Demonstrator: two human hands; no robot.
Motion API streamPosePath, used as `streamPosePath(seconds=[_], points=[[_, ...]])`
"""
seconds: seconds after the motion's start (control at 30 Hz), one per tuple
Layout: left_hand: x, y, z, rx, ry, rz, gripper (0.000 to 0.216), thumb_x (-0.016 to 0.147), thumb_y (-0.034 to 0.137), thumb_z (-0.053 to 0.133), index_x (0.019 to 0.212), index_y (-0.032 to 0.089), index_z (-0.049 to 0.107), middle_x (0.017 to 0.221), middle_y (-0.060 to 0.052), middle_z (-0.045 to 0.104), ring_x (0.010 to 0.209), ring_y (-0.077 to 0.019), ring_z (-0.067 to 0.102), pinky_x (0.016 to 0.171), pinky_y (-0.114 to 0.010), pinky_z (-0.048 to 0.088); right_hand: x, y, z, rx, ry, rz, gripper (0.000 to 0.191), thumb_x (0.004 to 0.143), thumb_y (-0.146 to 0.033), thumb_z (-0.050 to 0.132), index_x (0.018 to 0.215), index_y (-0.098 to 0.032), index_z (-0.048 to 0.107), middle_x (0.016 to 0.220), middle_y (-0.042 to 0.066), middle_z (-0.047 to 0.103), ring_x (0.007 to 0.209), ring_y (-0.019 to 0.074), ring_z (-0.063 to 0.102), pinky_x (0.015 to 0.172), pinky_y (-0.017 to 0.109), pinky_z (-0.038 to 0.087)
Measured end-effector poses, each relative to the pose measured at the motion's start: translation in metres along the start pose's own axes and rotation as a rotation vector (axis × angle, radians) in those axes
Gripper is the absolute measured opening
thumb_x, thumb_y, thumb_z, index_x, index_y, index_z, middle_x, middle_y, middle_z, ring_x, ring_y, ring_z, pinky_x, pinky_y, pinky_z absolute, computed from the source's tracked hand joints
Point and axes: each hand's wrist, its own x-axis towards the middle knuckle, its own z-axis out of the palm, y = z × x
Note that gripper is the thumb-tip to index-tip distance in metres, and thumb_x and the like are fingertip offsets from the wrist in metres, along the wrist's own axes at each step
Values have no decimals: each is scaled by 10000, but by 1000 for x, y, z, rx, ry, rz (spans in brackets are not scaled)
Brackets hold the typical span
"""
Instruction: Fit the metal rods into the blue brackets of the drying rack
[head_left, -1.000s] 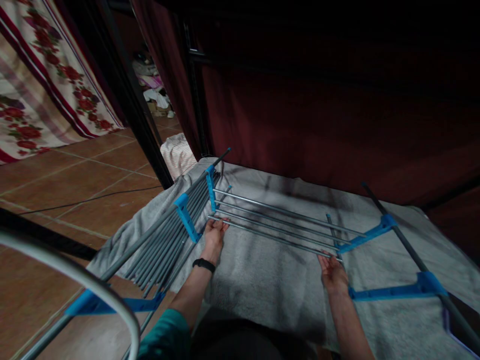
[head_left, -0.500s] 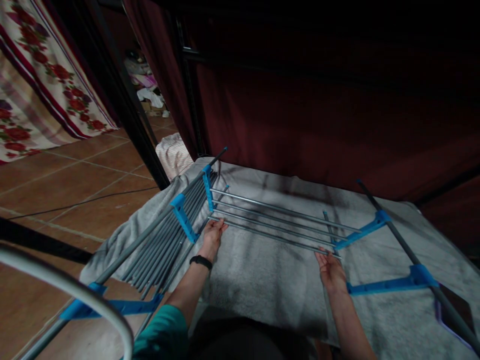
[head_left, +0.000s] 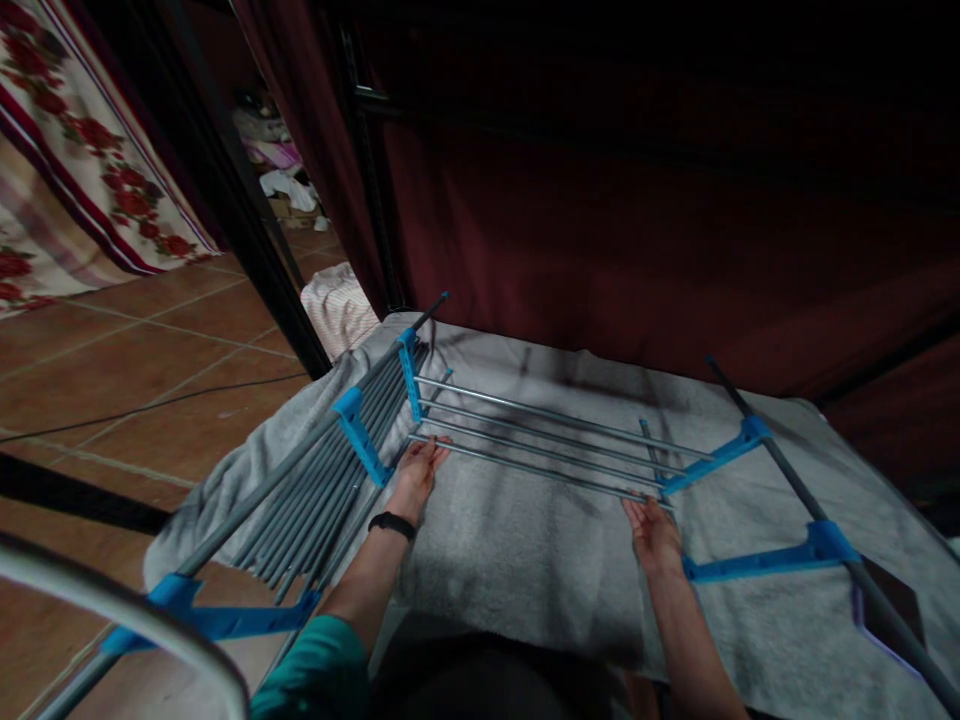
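A thin grey metal rod (head_left: 532, 467) runs crosswise in front of me, gripped near its ends by both hands. My left hand (head_left: 417, 470) is closed on its left end, beside a blue plastic bracket (head_left: 363, 440). Fingers of my right hand (head_left: 654, 535) pinch the right end, close to another blue bracket (head_left: 709, 467). Just beyond, several parallel rods span between the far brackets of a partly assembled rack. Its grey side poles (head_left: 795, 480) lie to the right and left. Whether the held rod sits in the bracket holes I cannot tell.
Several loose rods (head_left: 322, 490) lie at left on the grey blanket (head_left: 525, 560). A dark phone-like device (head_left: 889, 610) rests by the right pole. A pale curved tube (head_left: 127, 600) crosses the lower left. Black posts (head_left: 247, 200) and a maroon curtain (head_left: 600, 250) bound the bed.
The view has shifted slightly, moving everything a little left in the picture. Both hands keep their hold on the rod, with hardly any other movement.
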Motion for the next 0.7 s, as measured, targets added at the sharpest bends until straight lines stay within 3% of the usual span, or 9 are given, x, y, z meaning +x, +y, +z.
streamPosePath(seconds=[0.23, 0.5, 0.7], points=[[1, 1, 2, 10, 16, 0, 178, 868, 99, 745, 801, 204, 618, 897, -91, 753, 1004, -278, 790, 977, -463, 659, -4, -1, 2, -26, -33, 14, 68, 809, -224, 732, 843, -246, 677, 856, 0, 799, 865, 170, 801, 1043, 463, 658], [3, 7, 8, 35, 76, -6, 270, 841, 33, 742, 711, 202, 576, 733, -4, 672, 679, -127, 694, 840, -293, 660, -22, -11, 20, 41, -36, 11, 240, 802, -245, 828, 785, -265, 590, 750, -41, 752, 772, 164, 781, 986, 436, 678], [1, 16, 14, 85, 65, -4, 301, 792, -18, 726, 675, 191, 543, 696, 8, 667, 675, -141, 700, 740, -272, 655, -25, -10, 28, 84, 6, -21, 252, 787, -247, 841, 797, -285, 591, 742, -47, 769, 729, 187, 769, 833, 411, 719]])
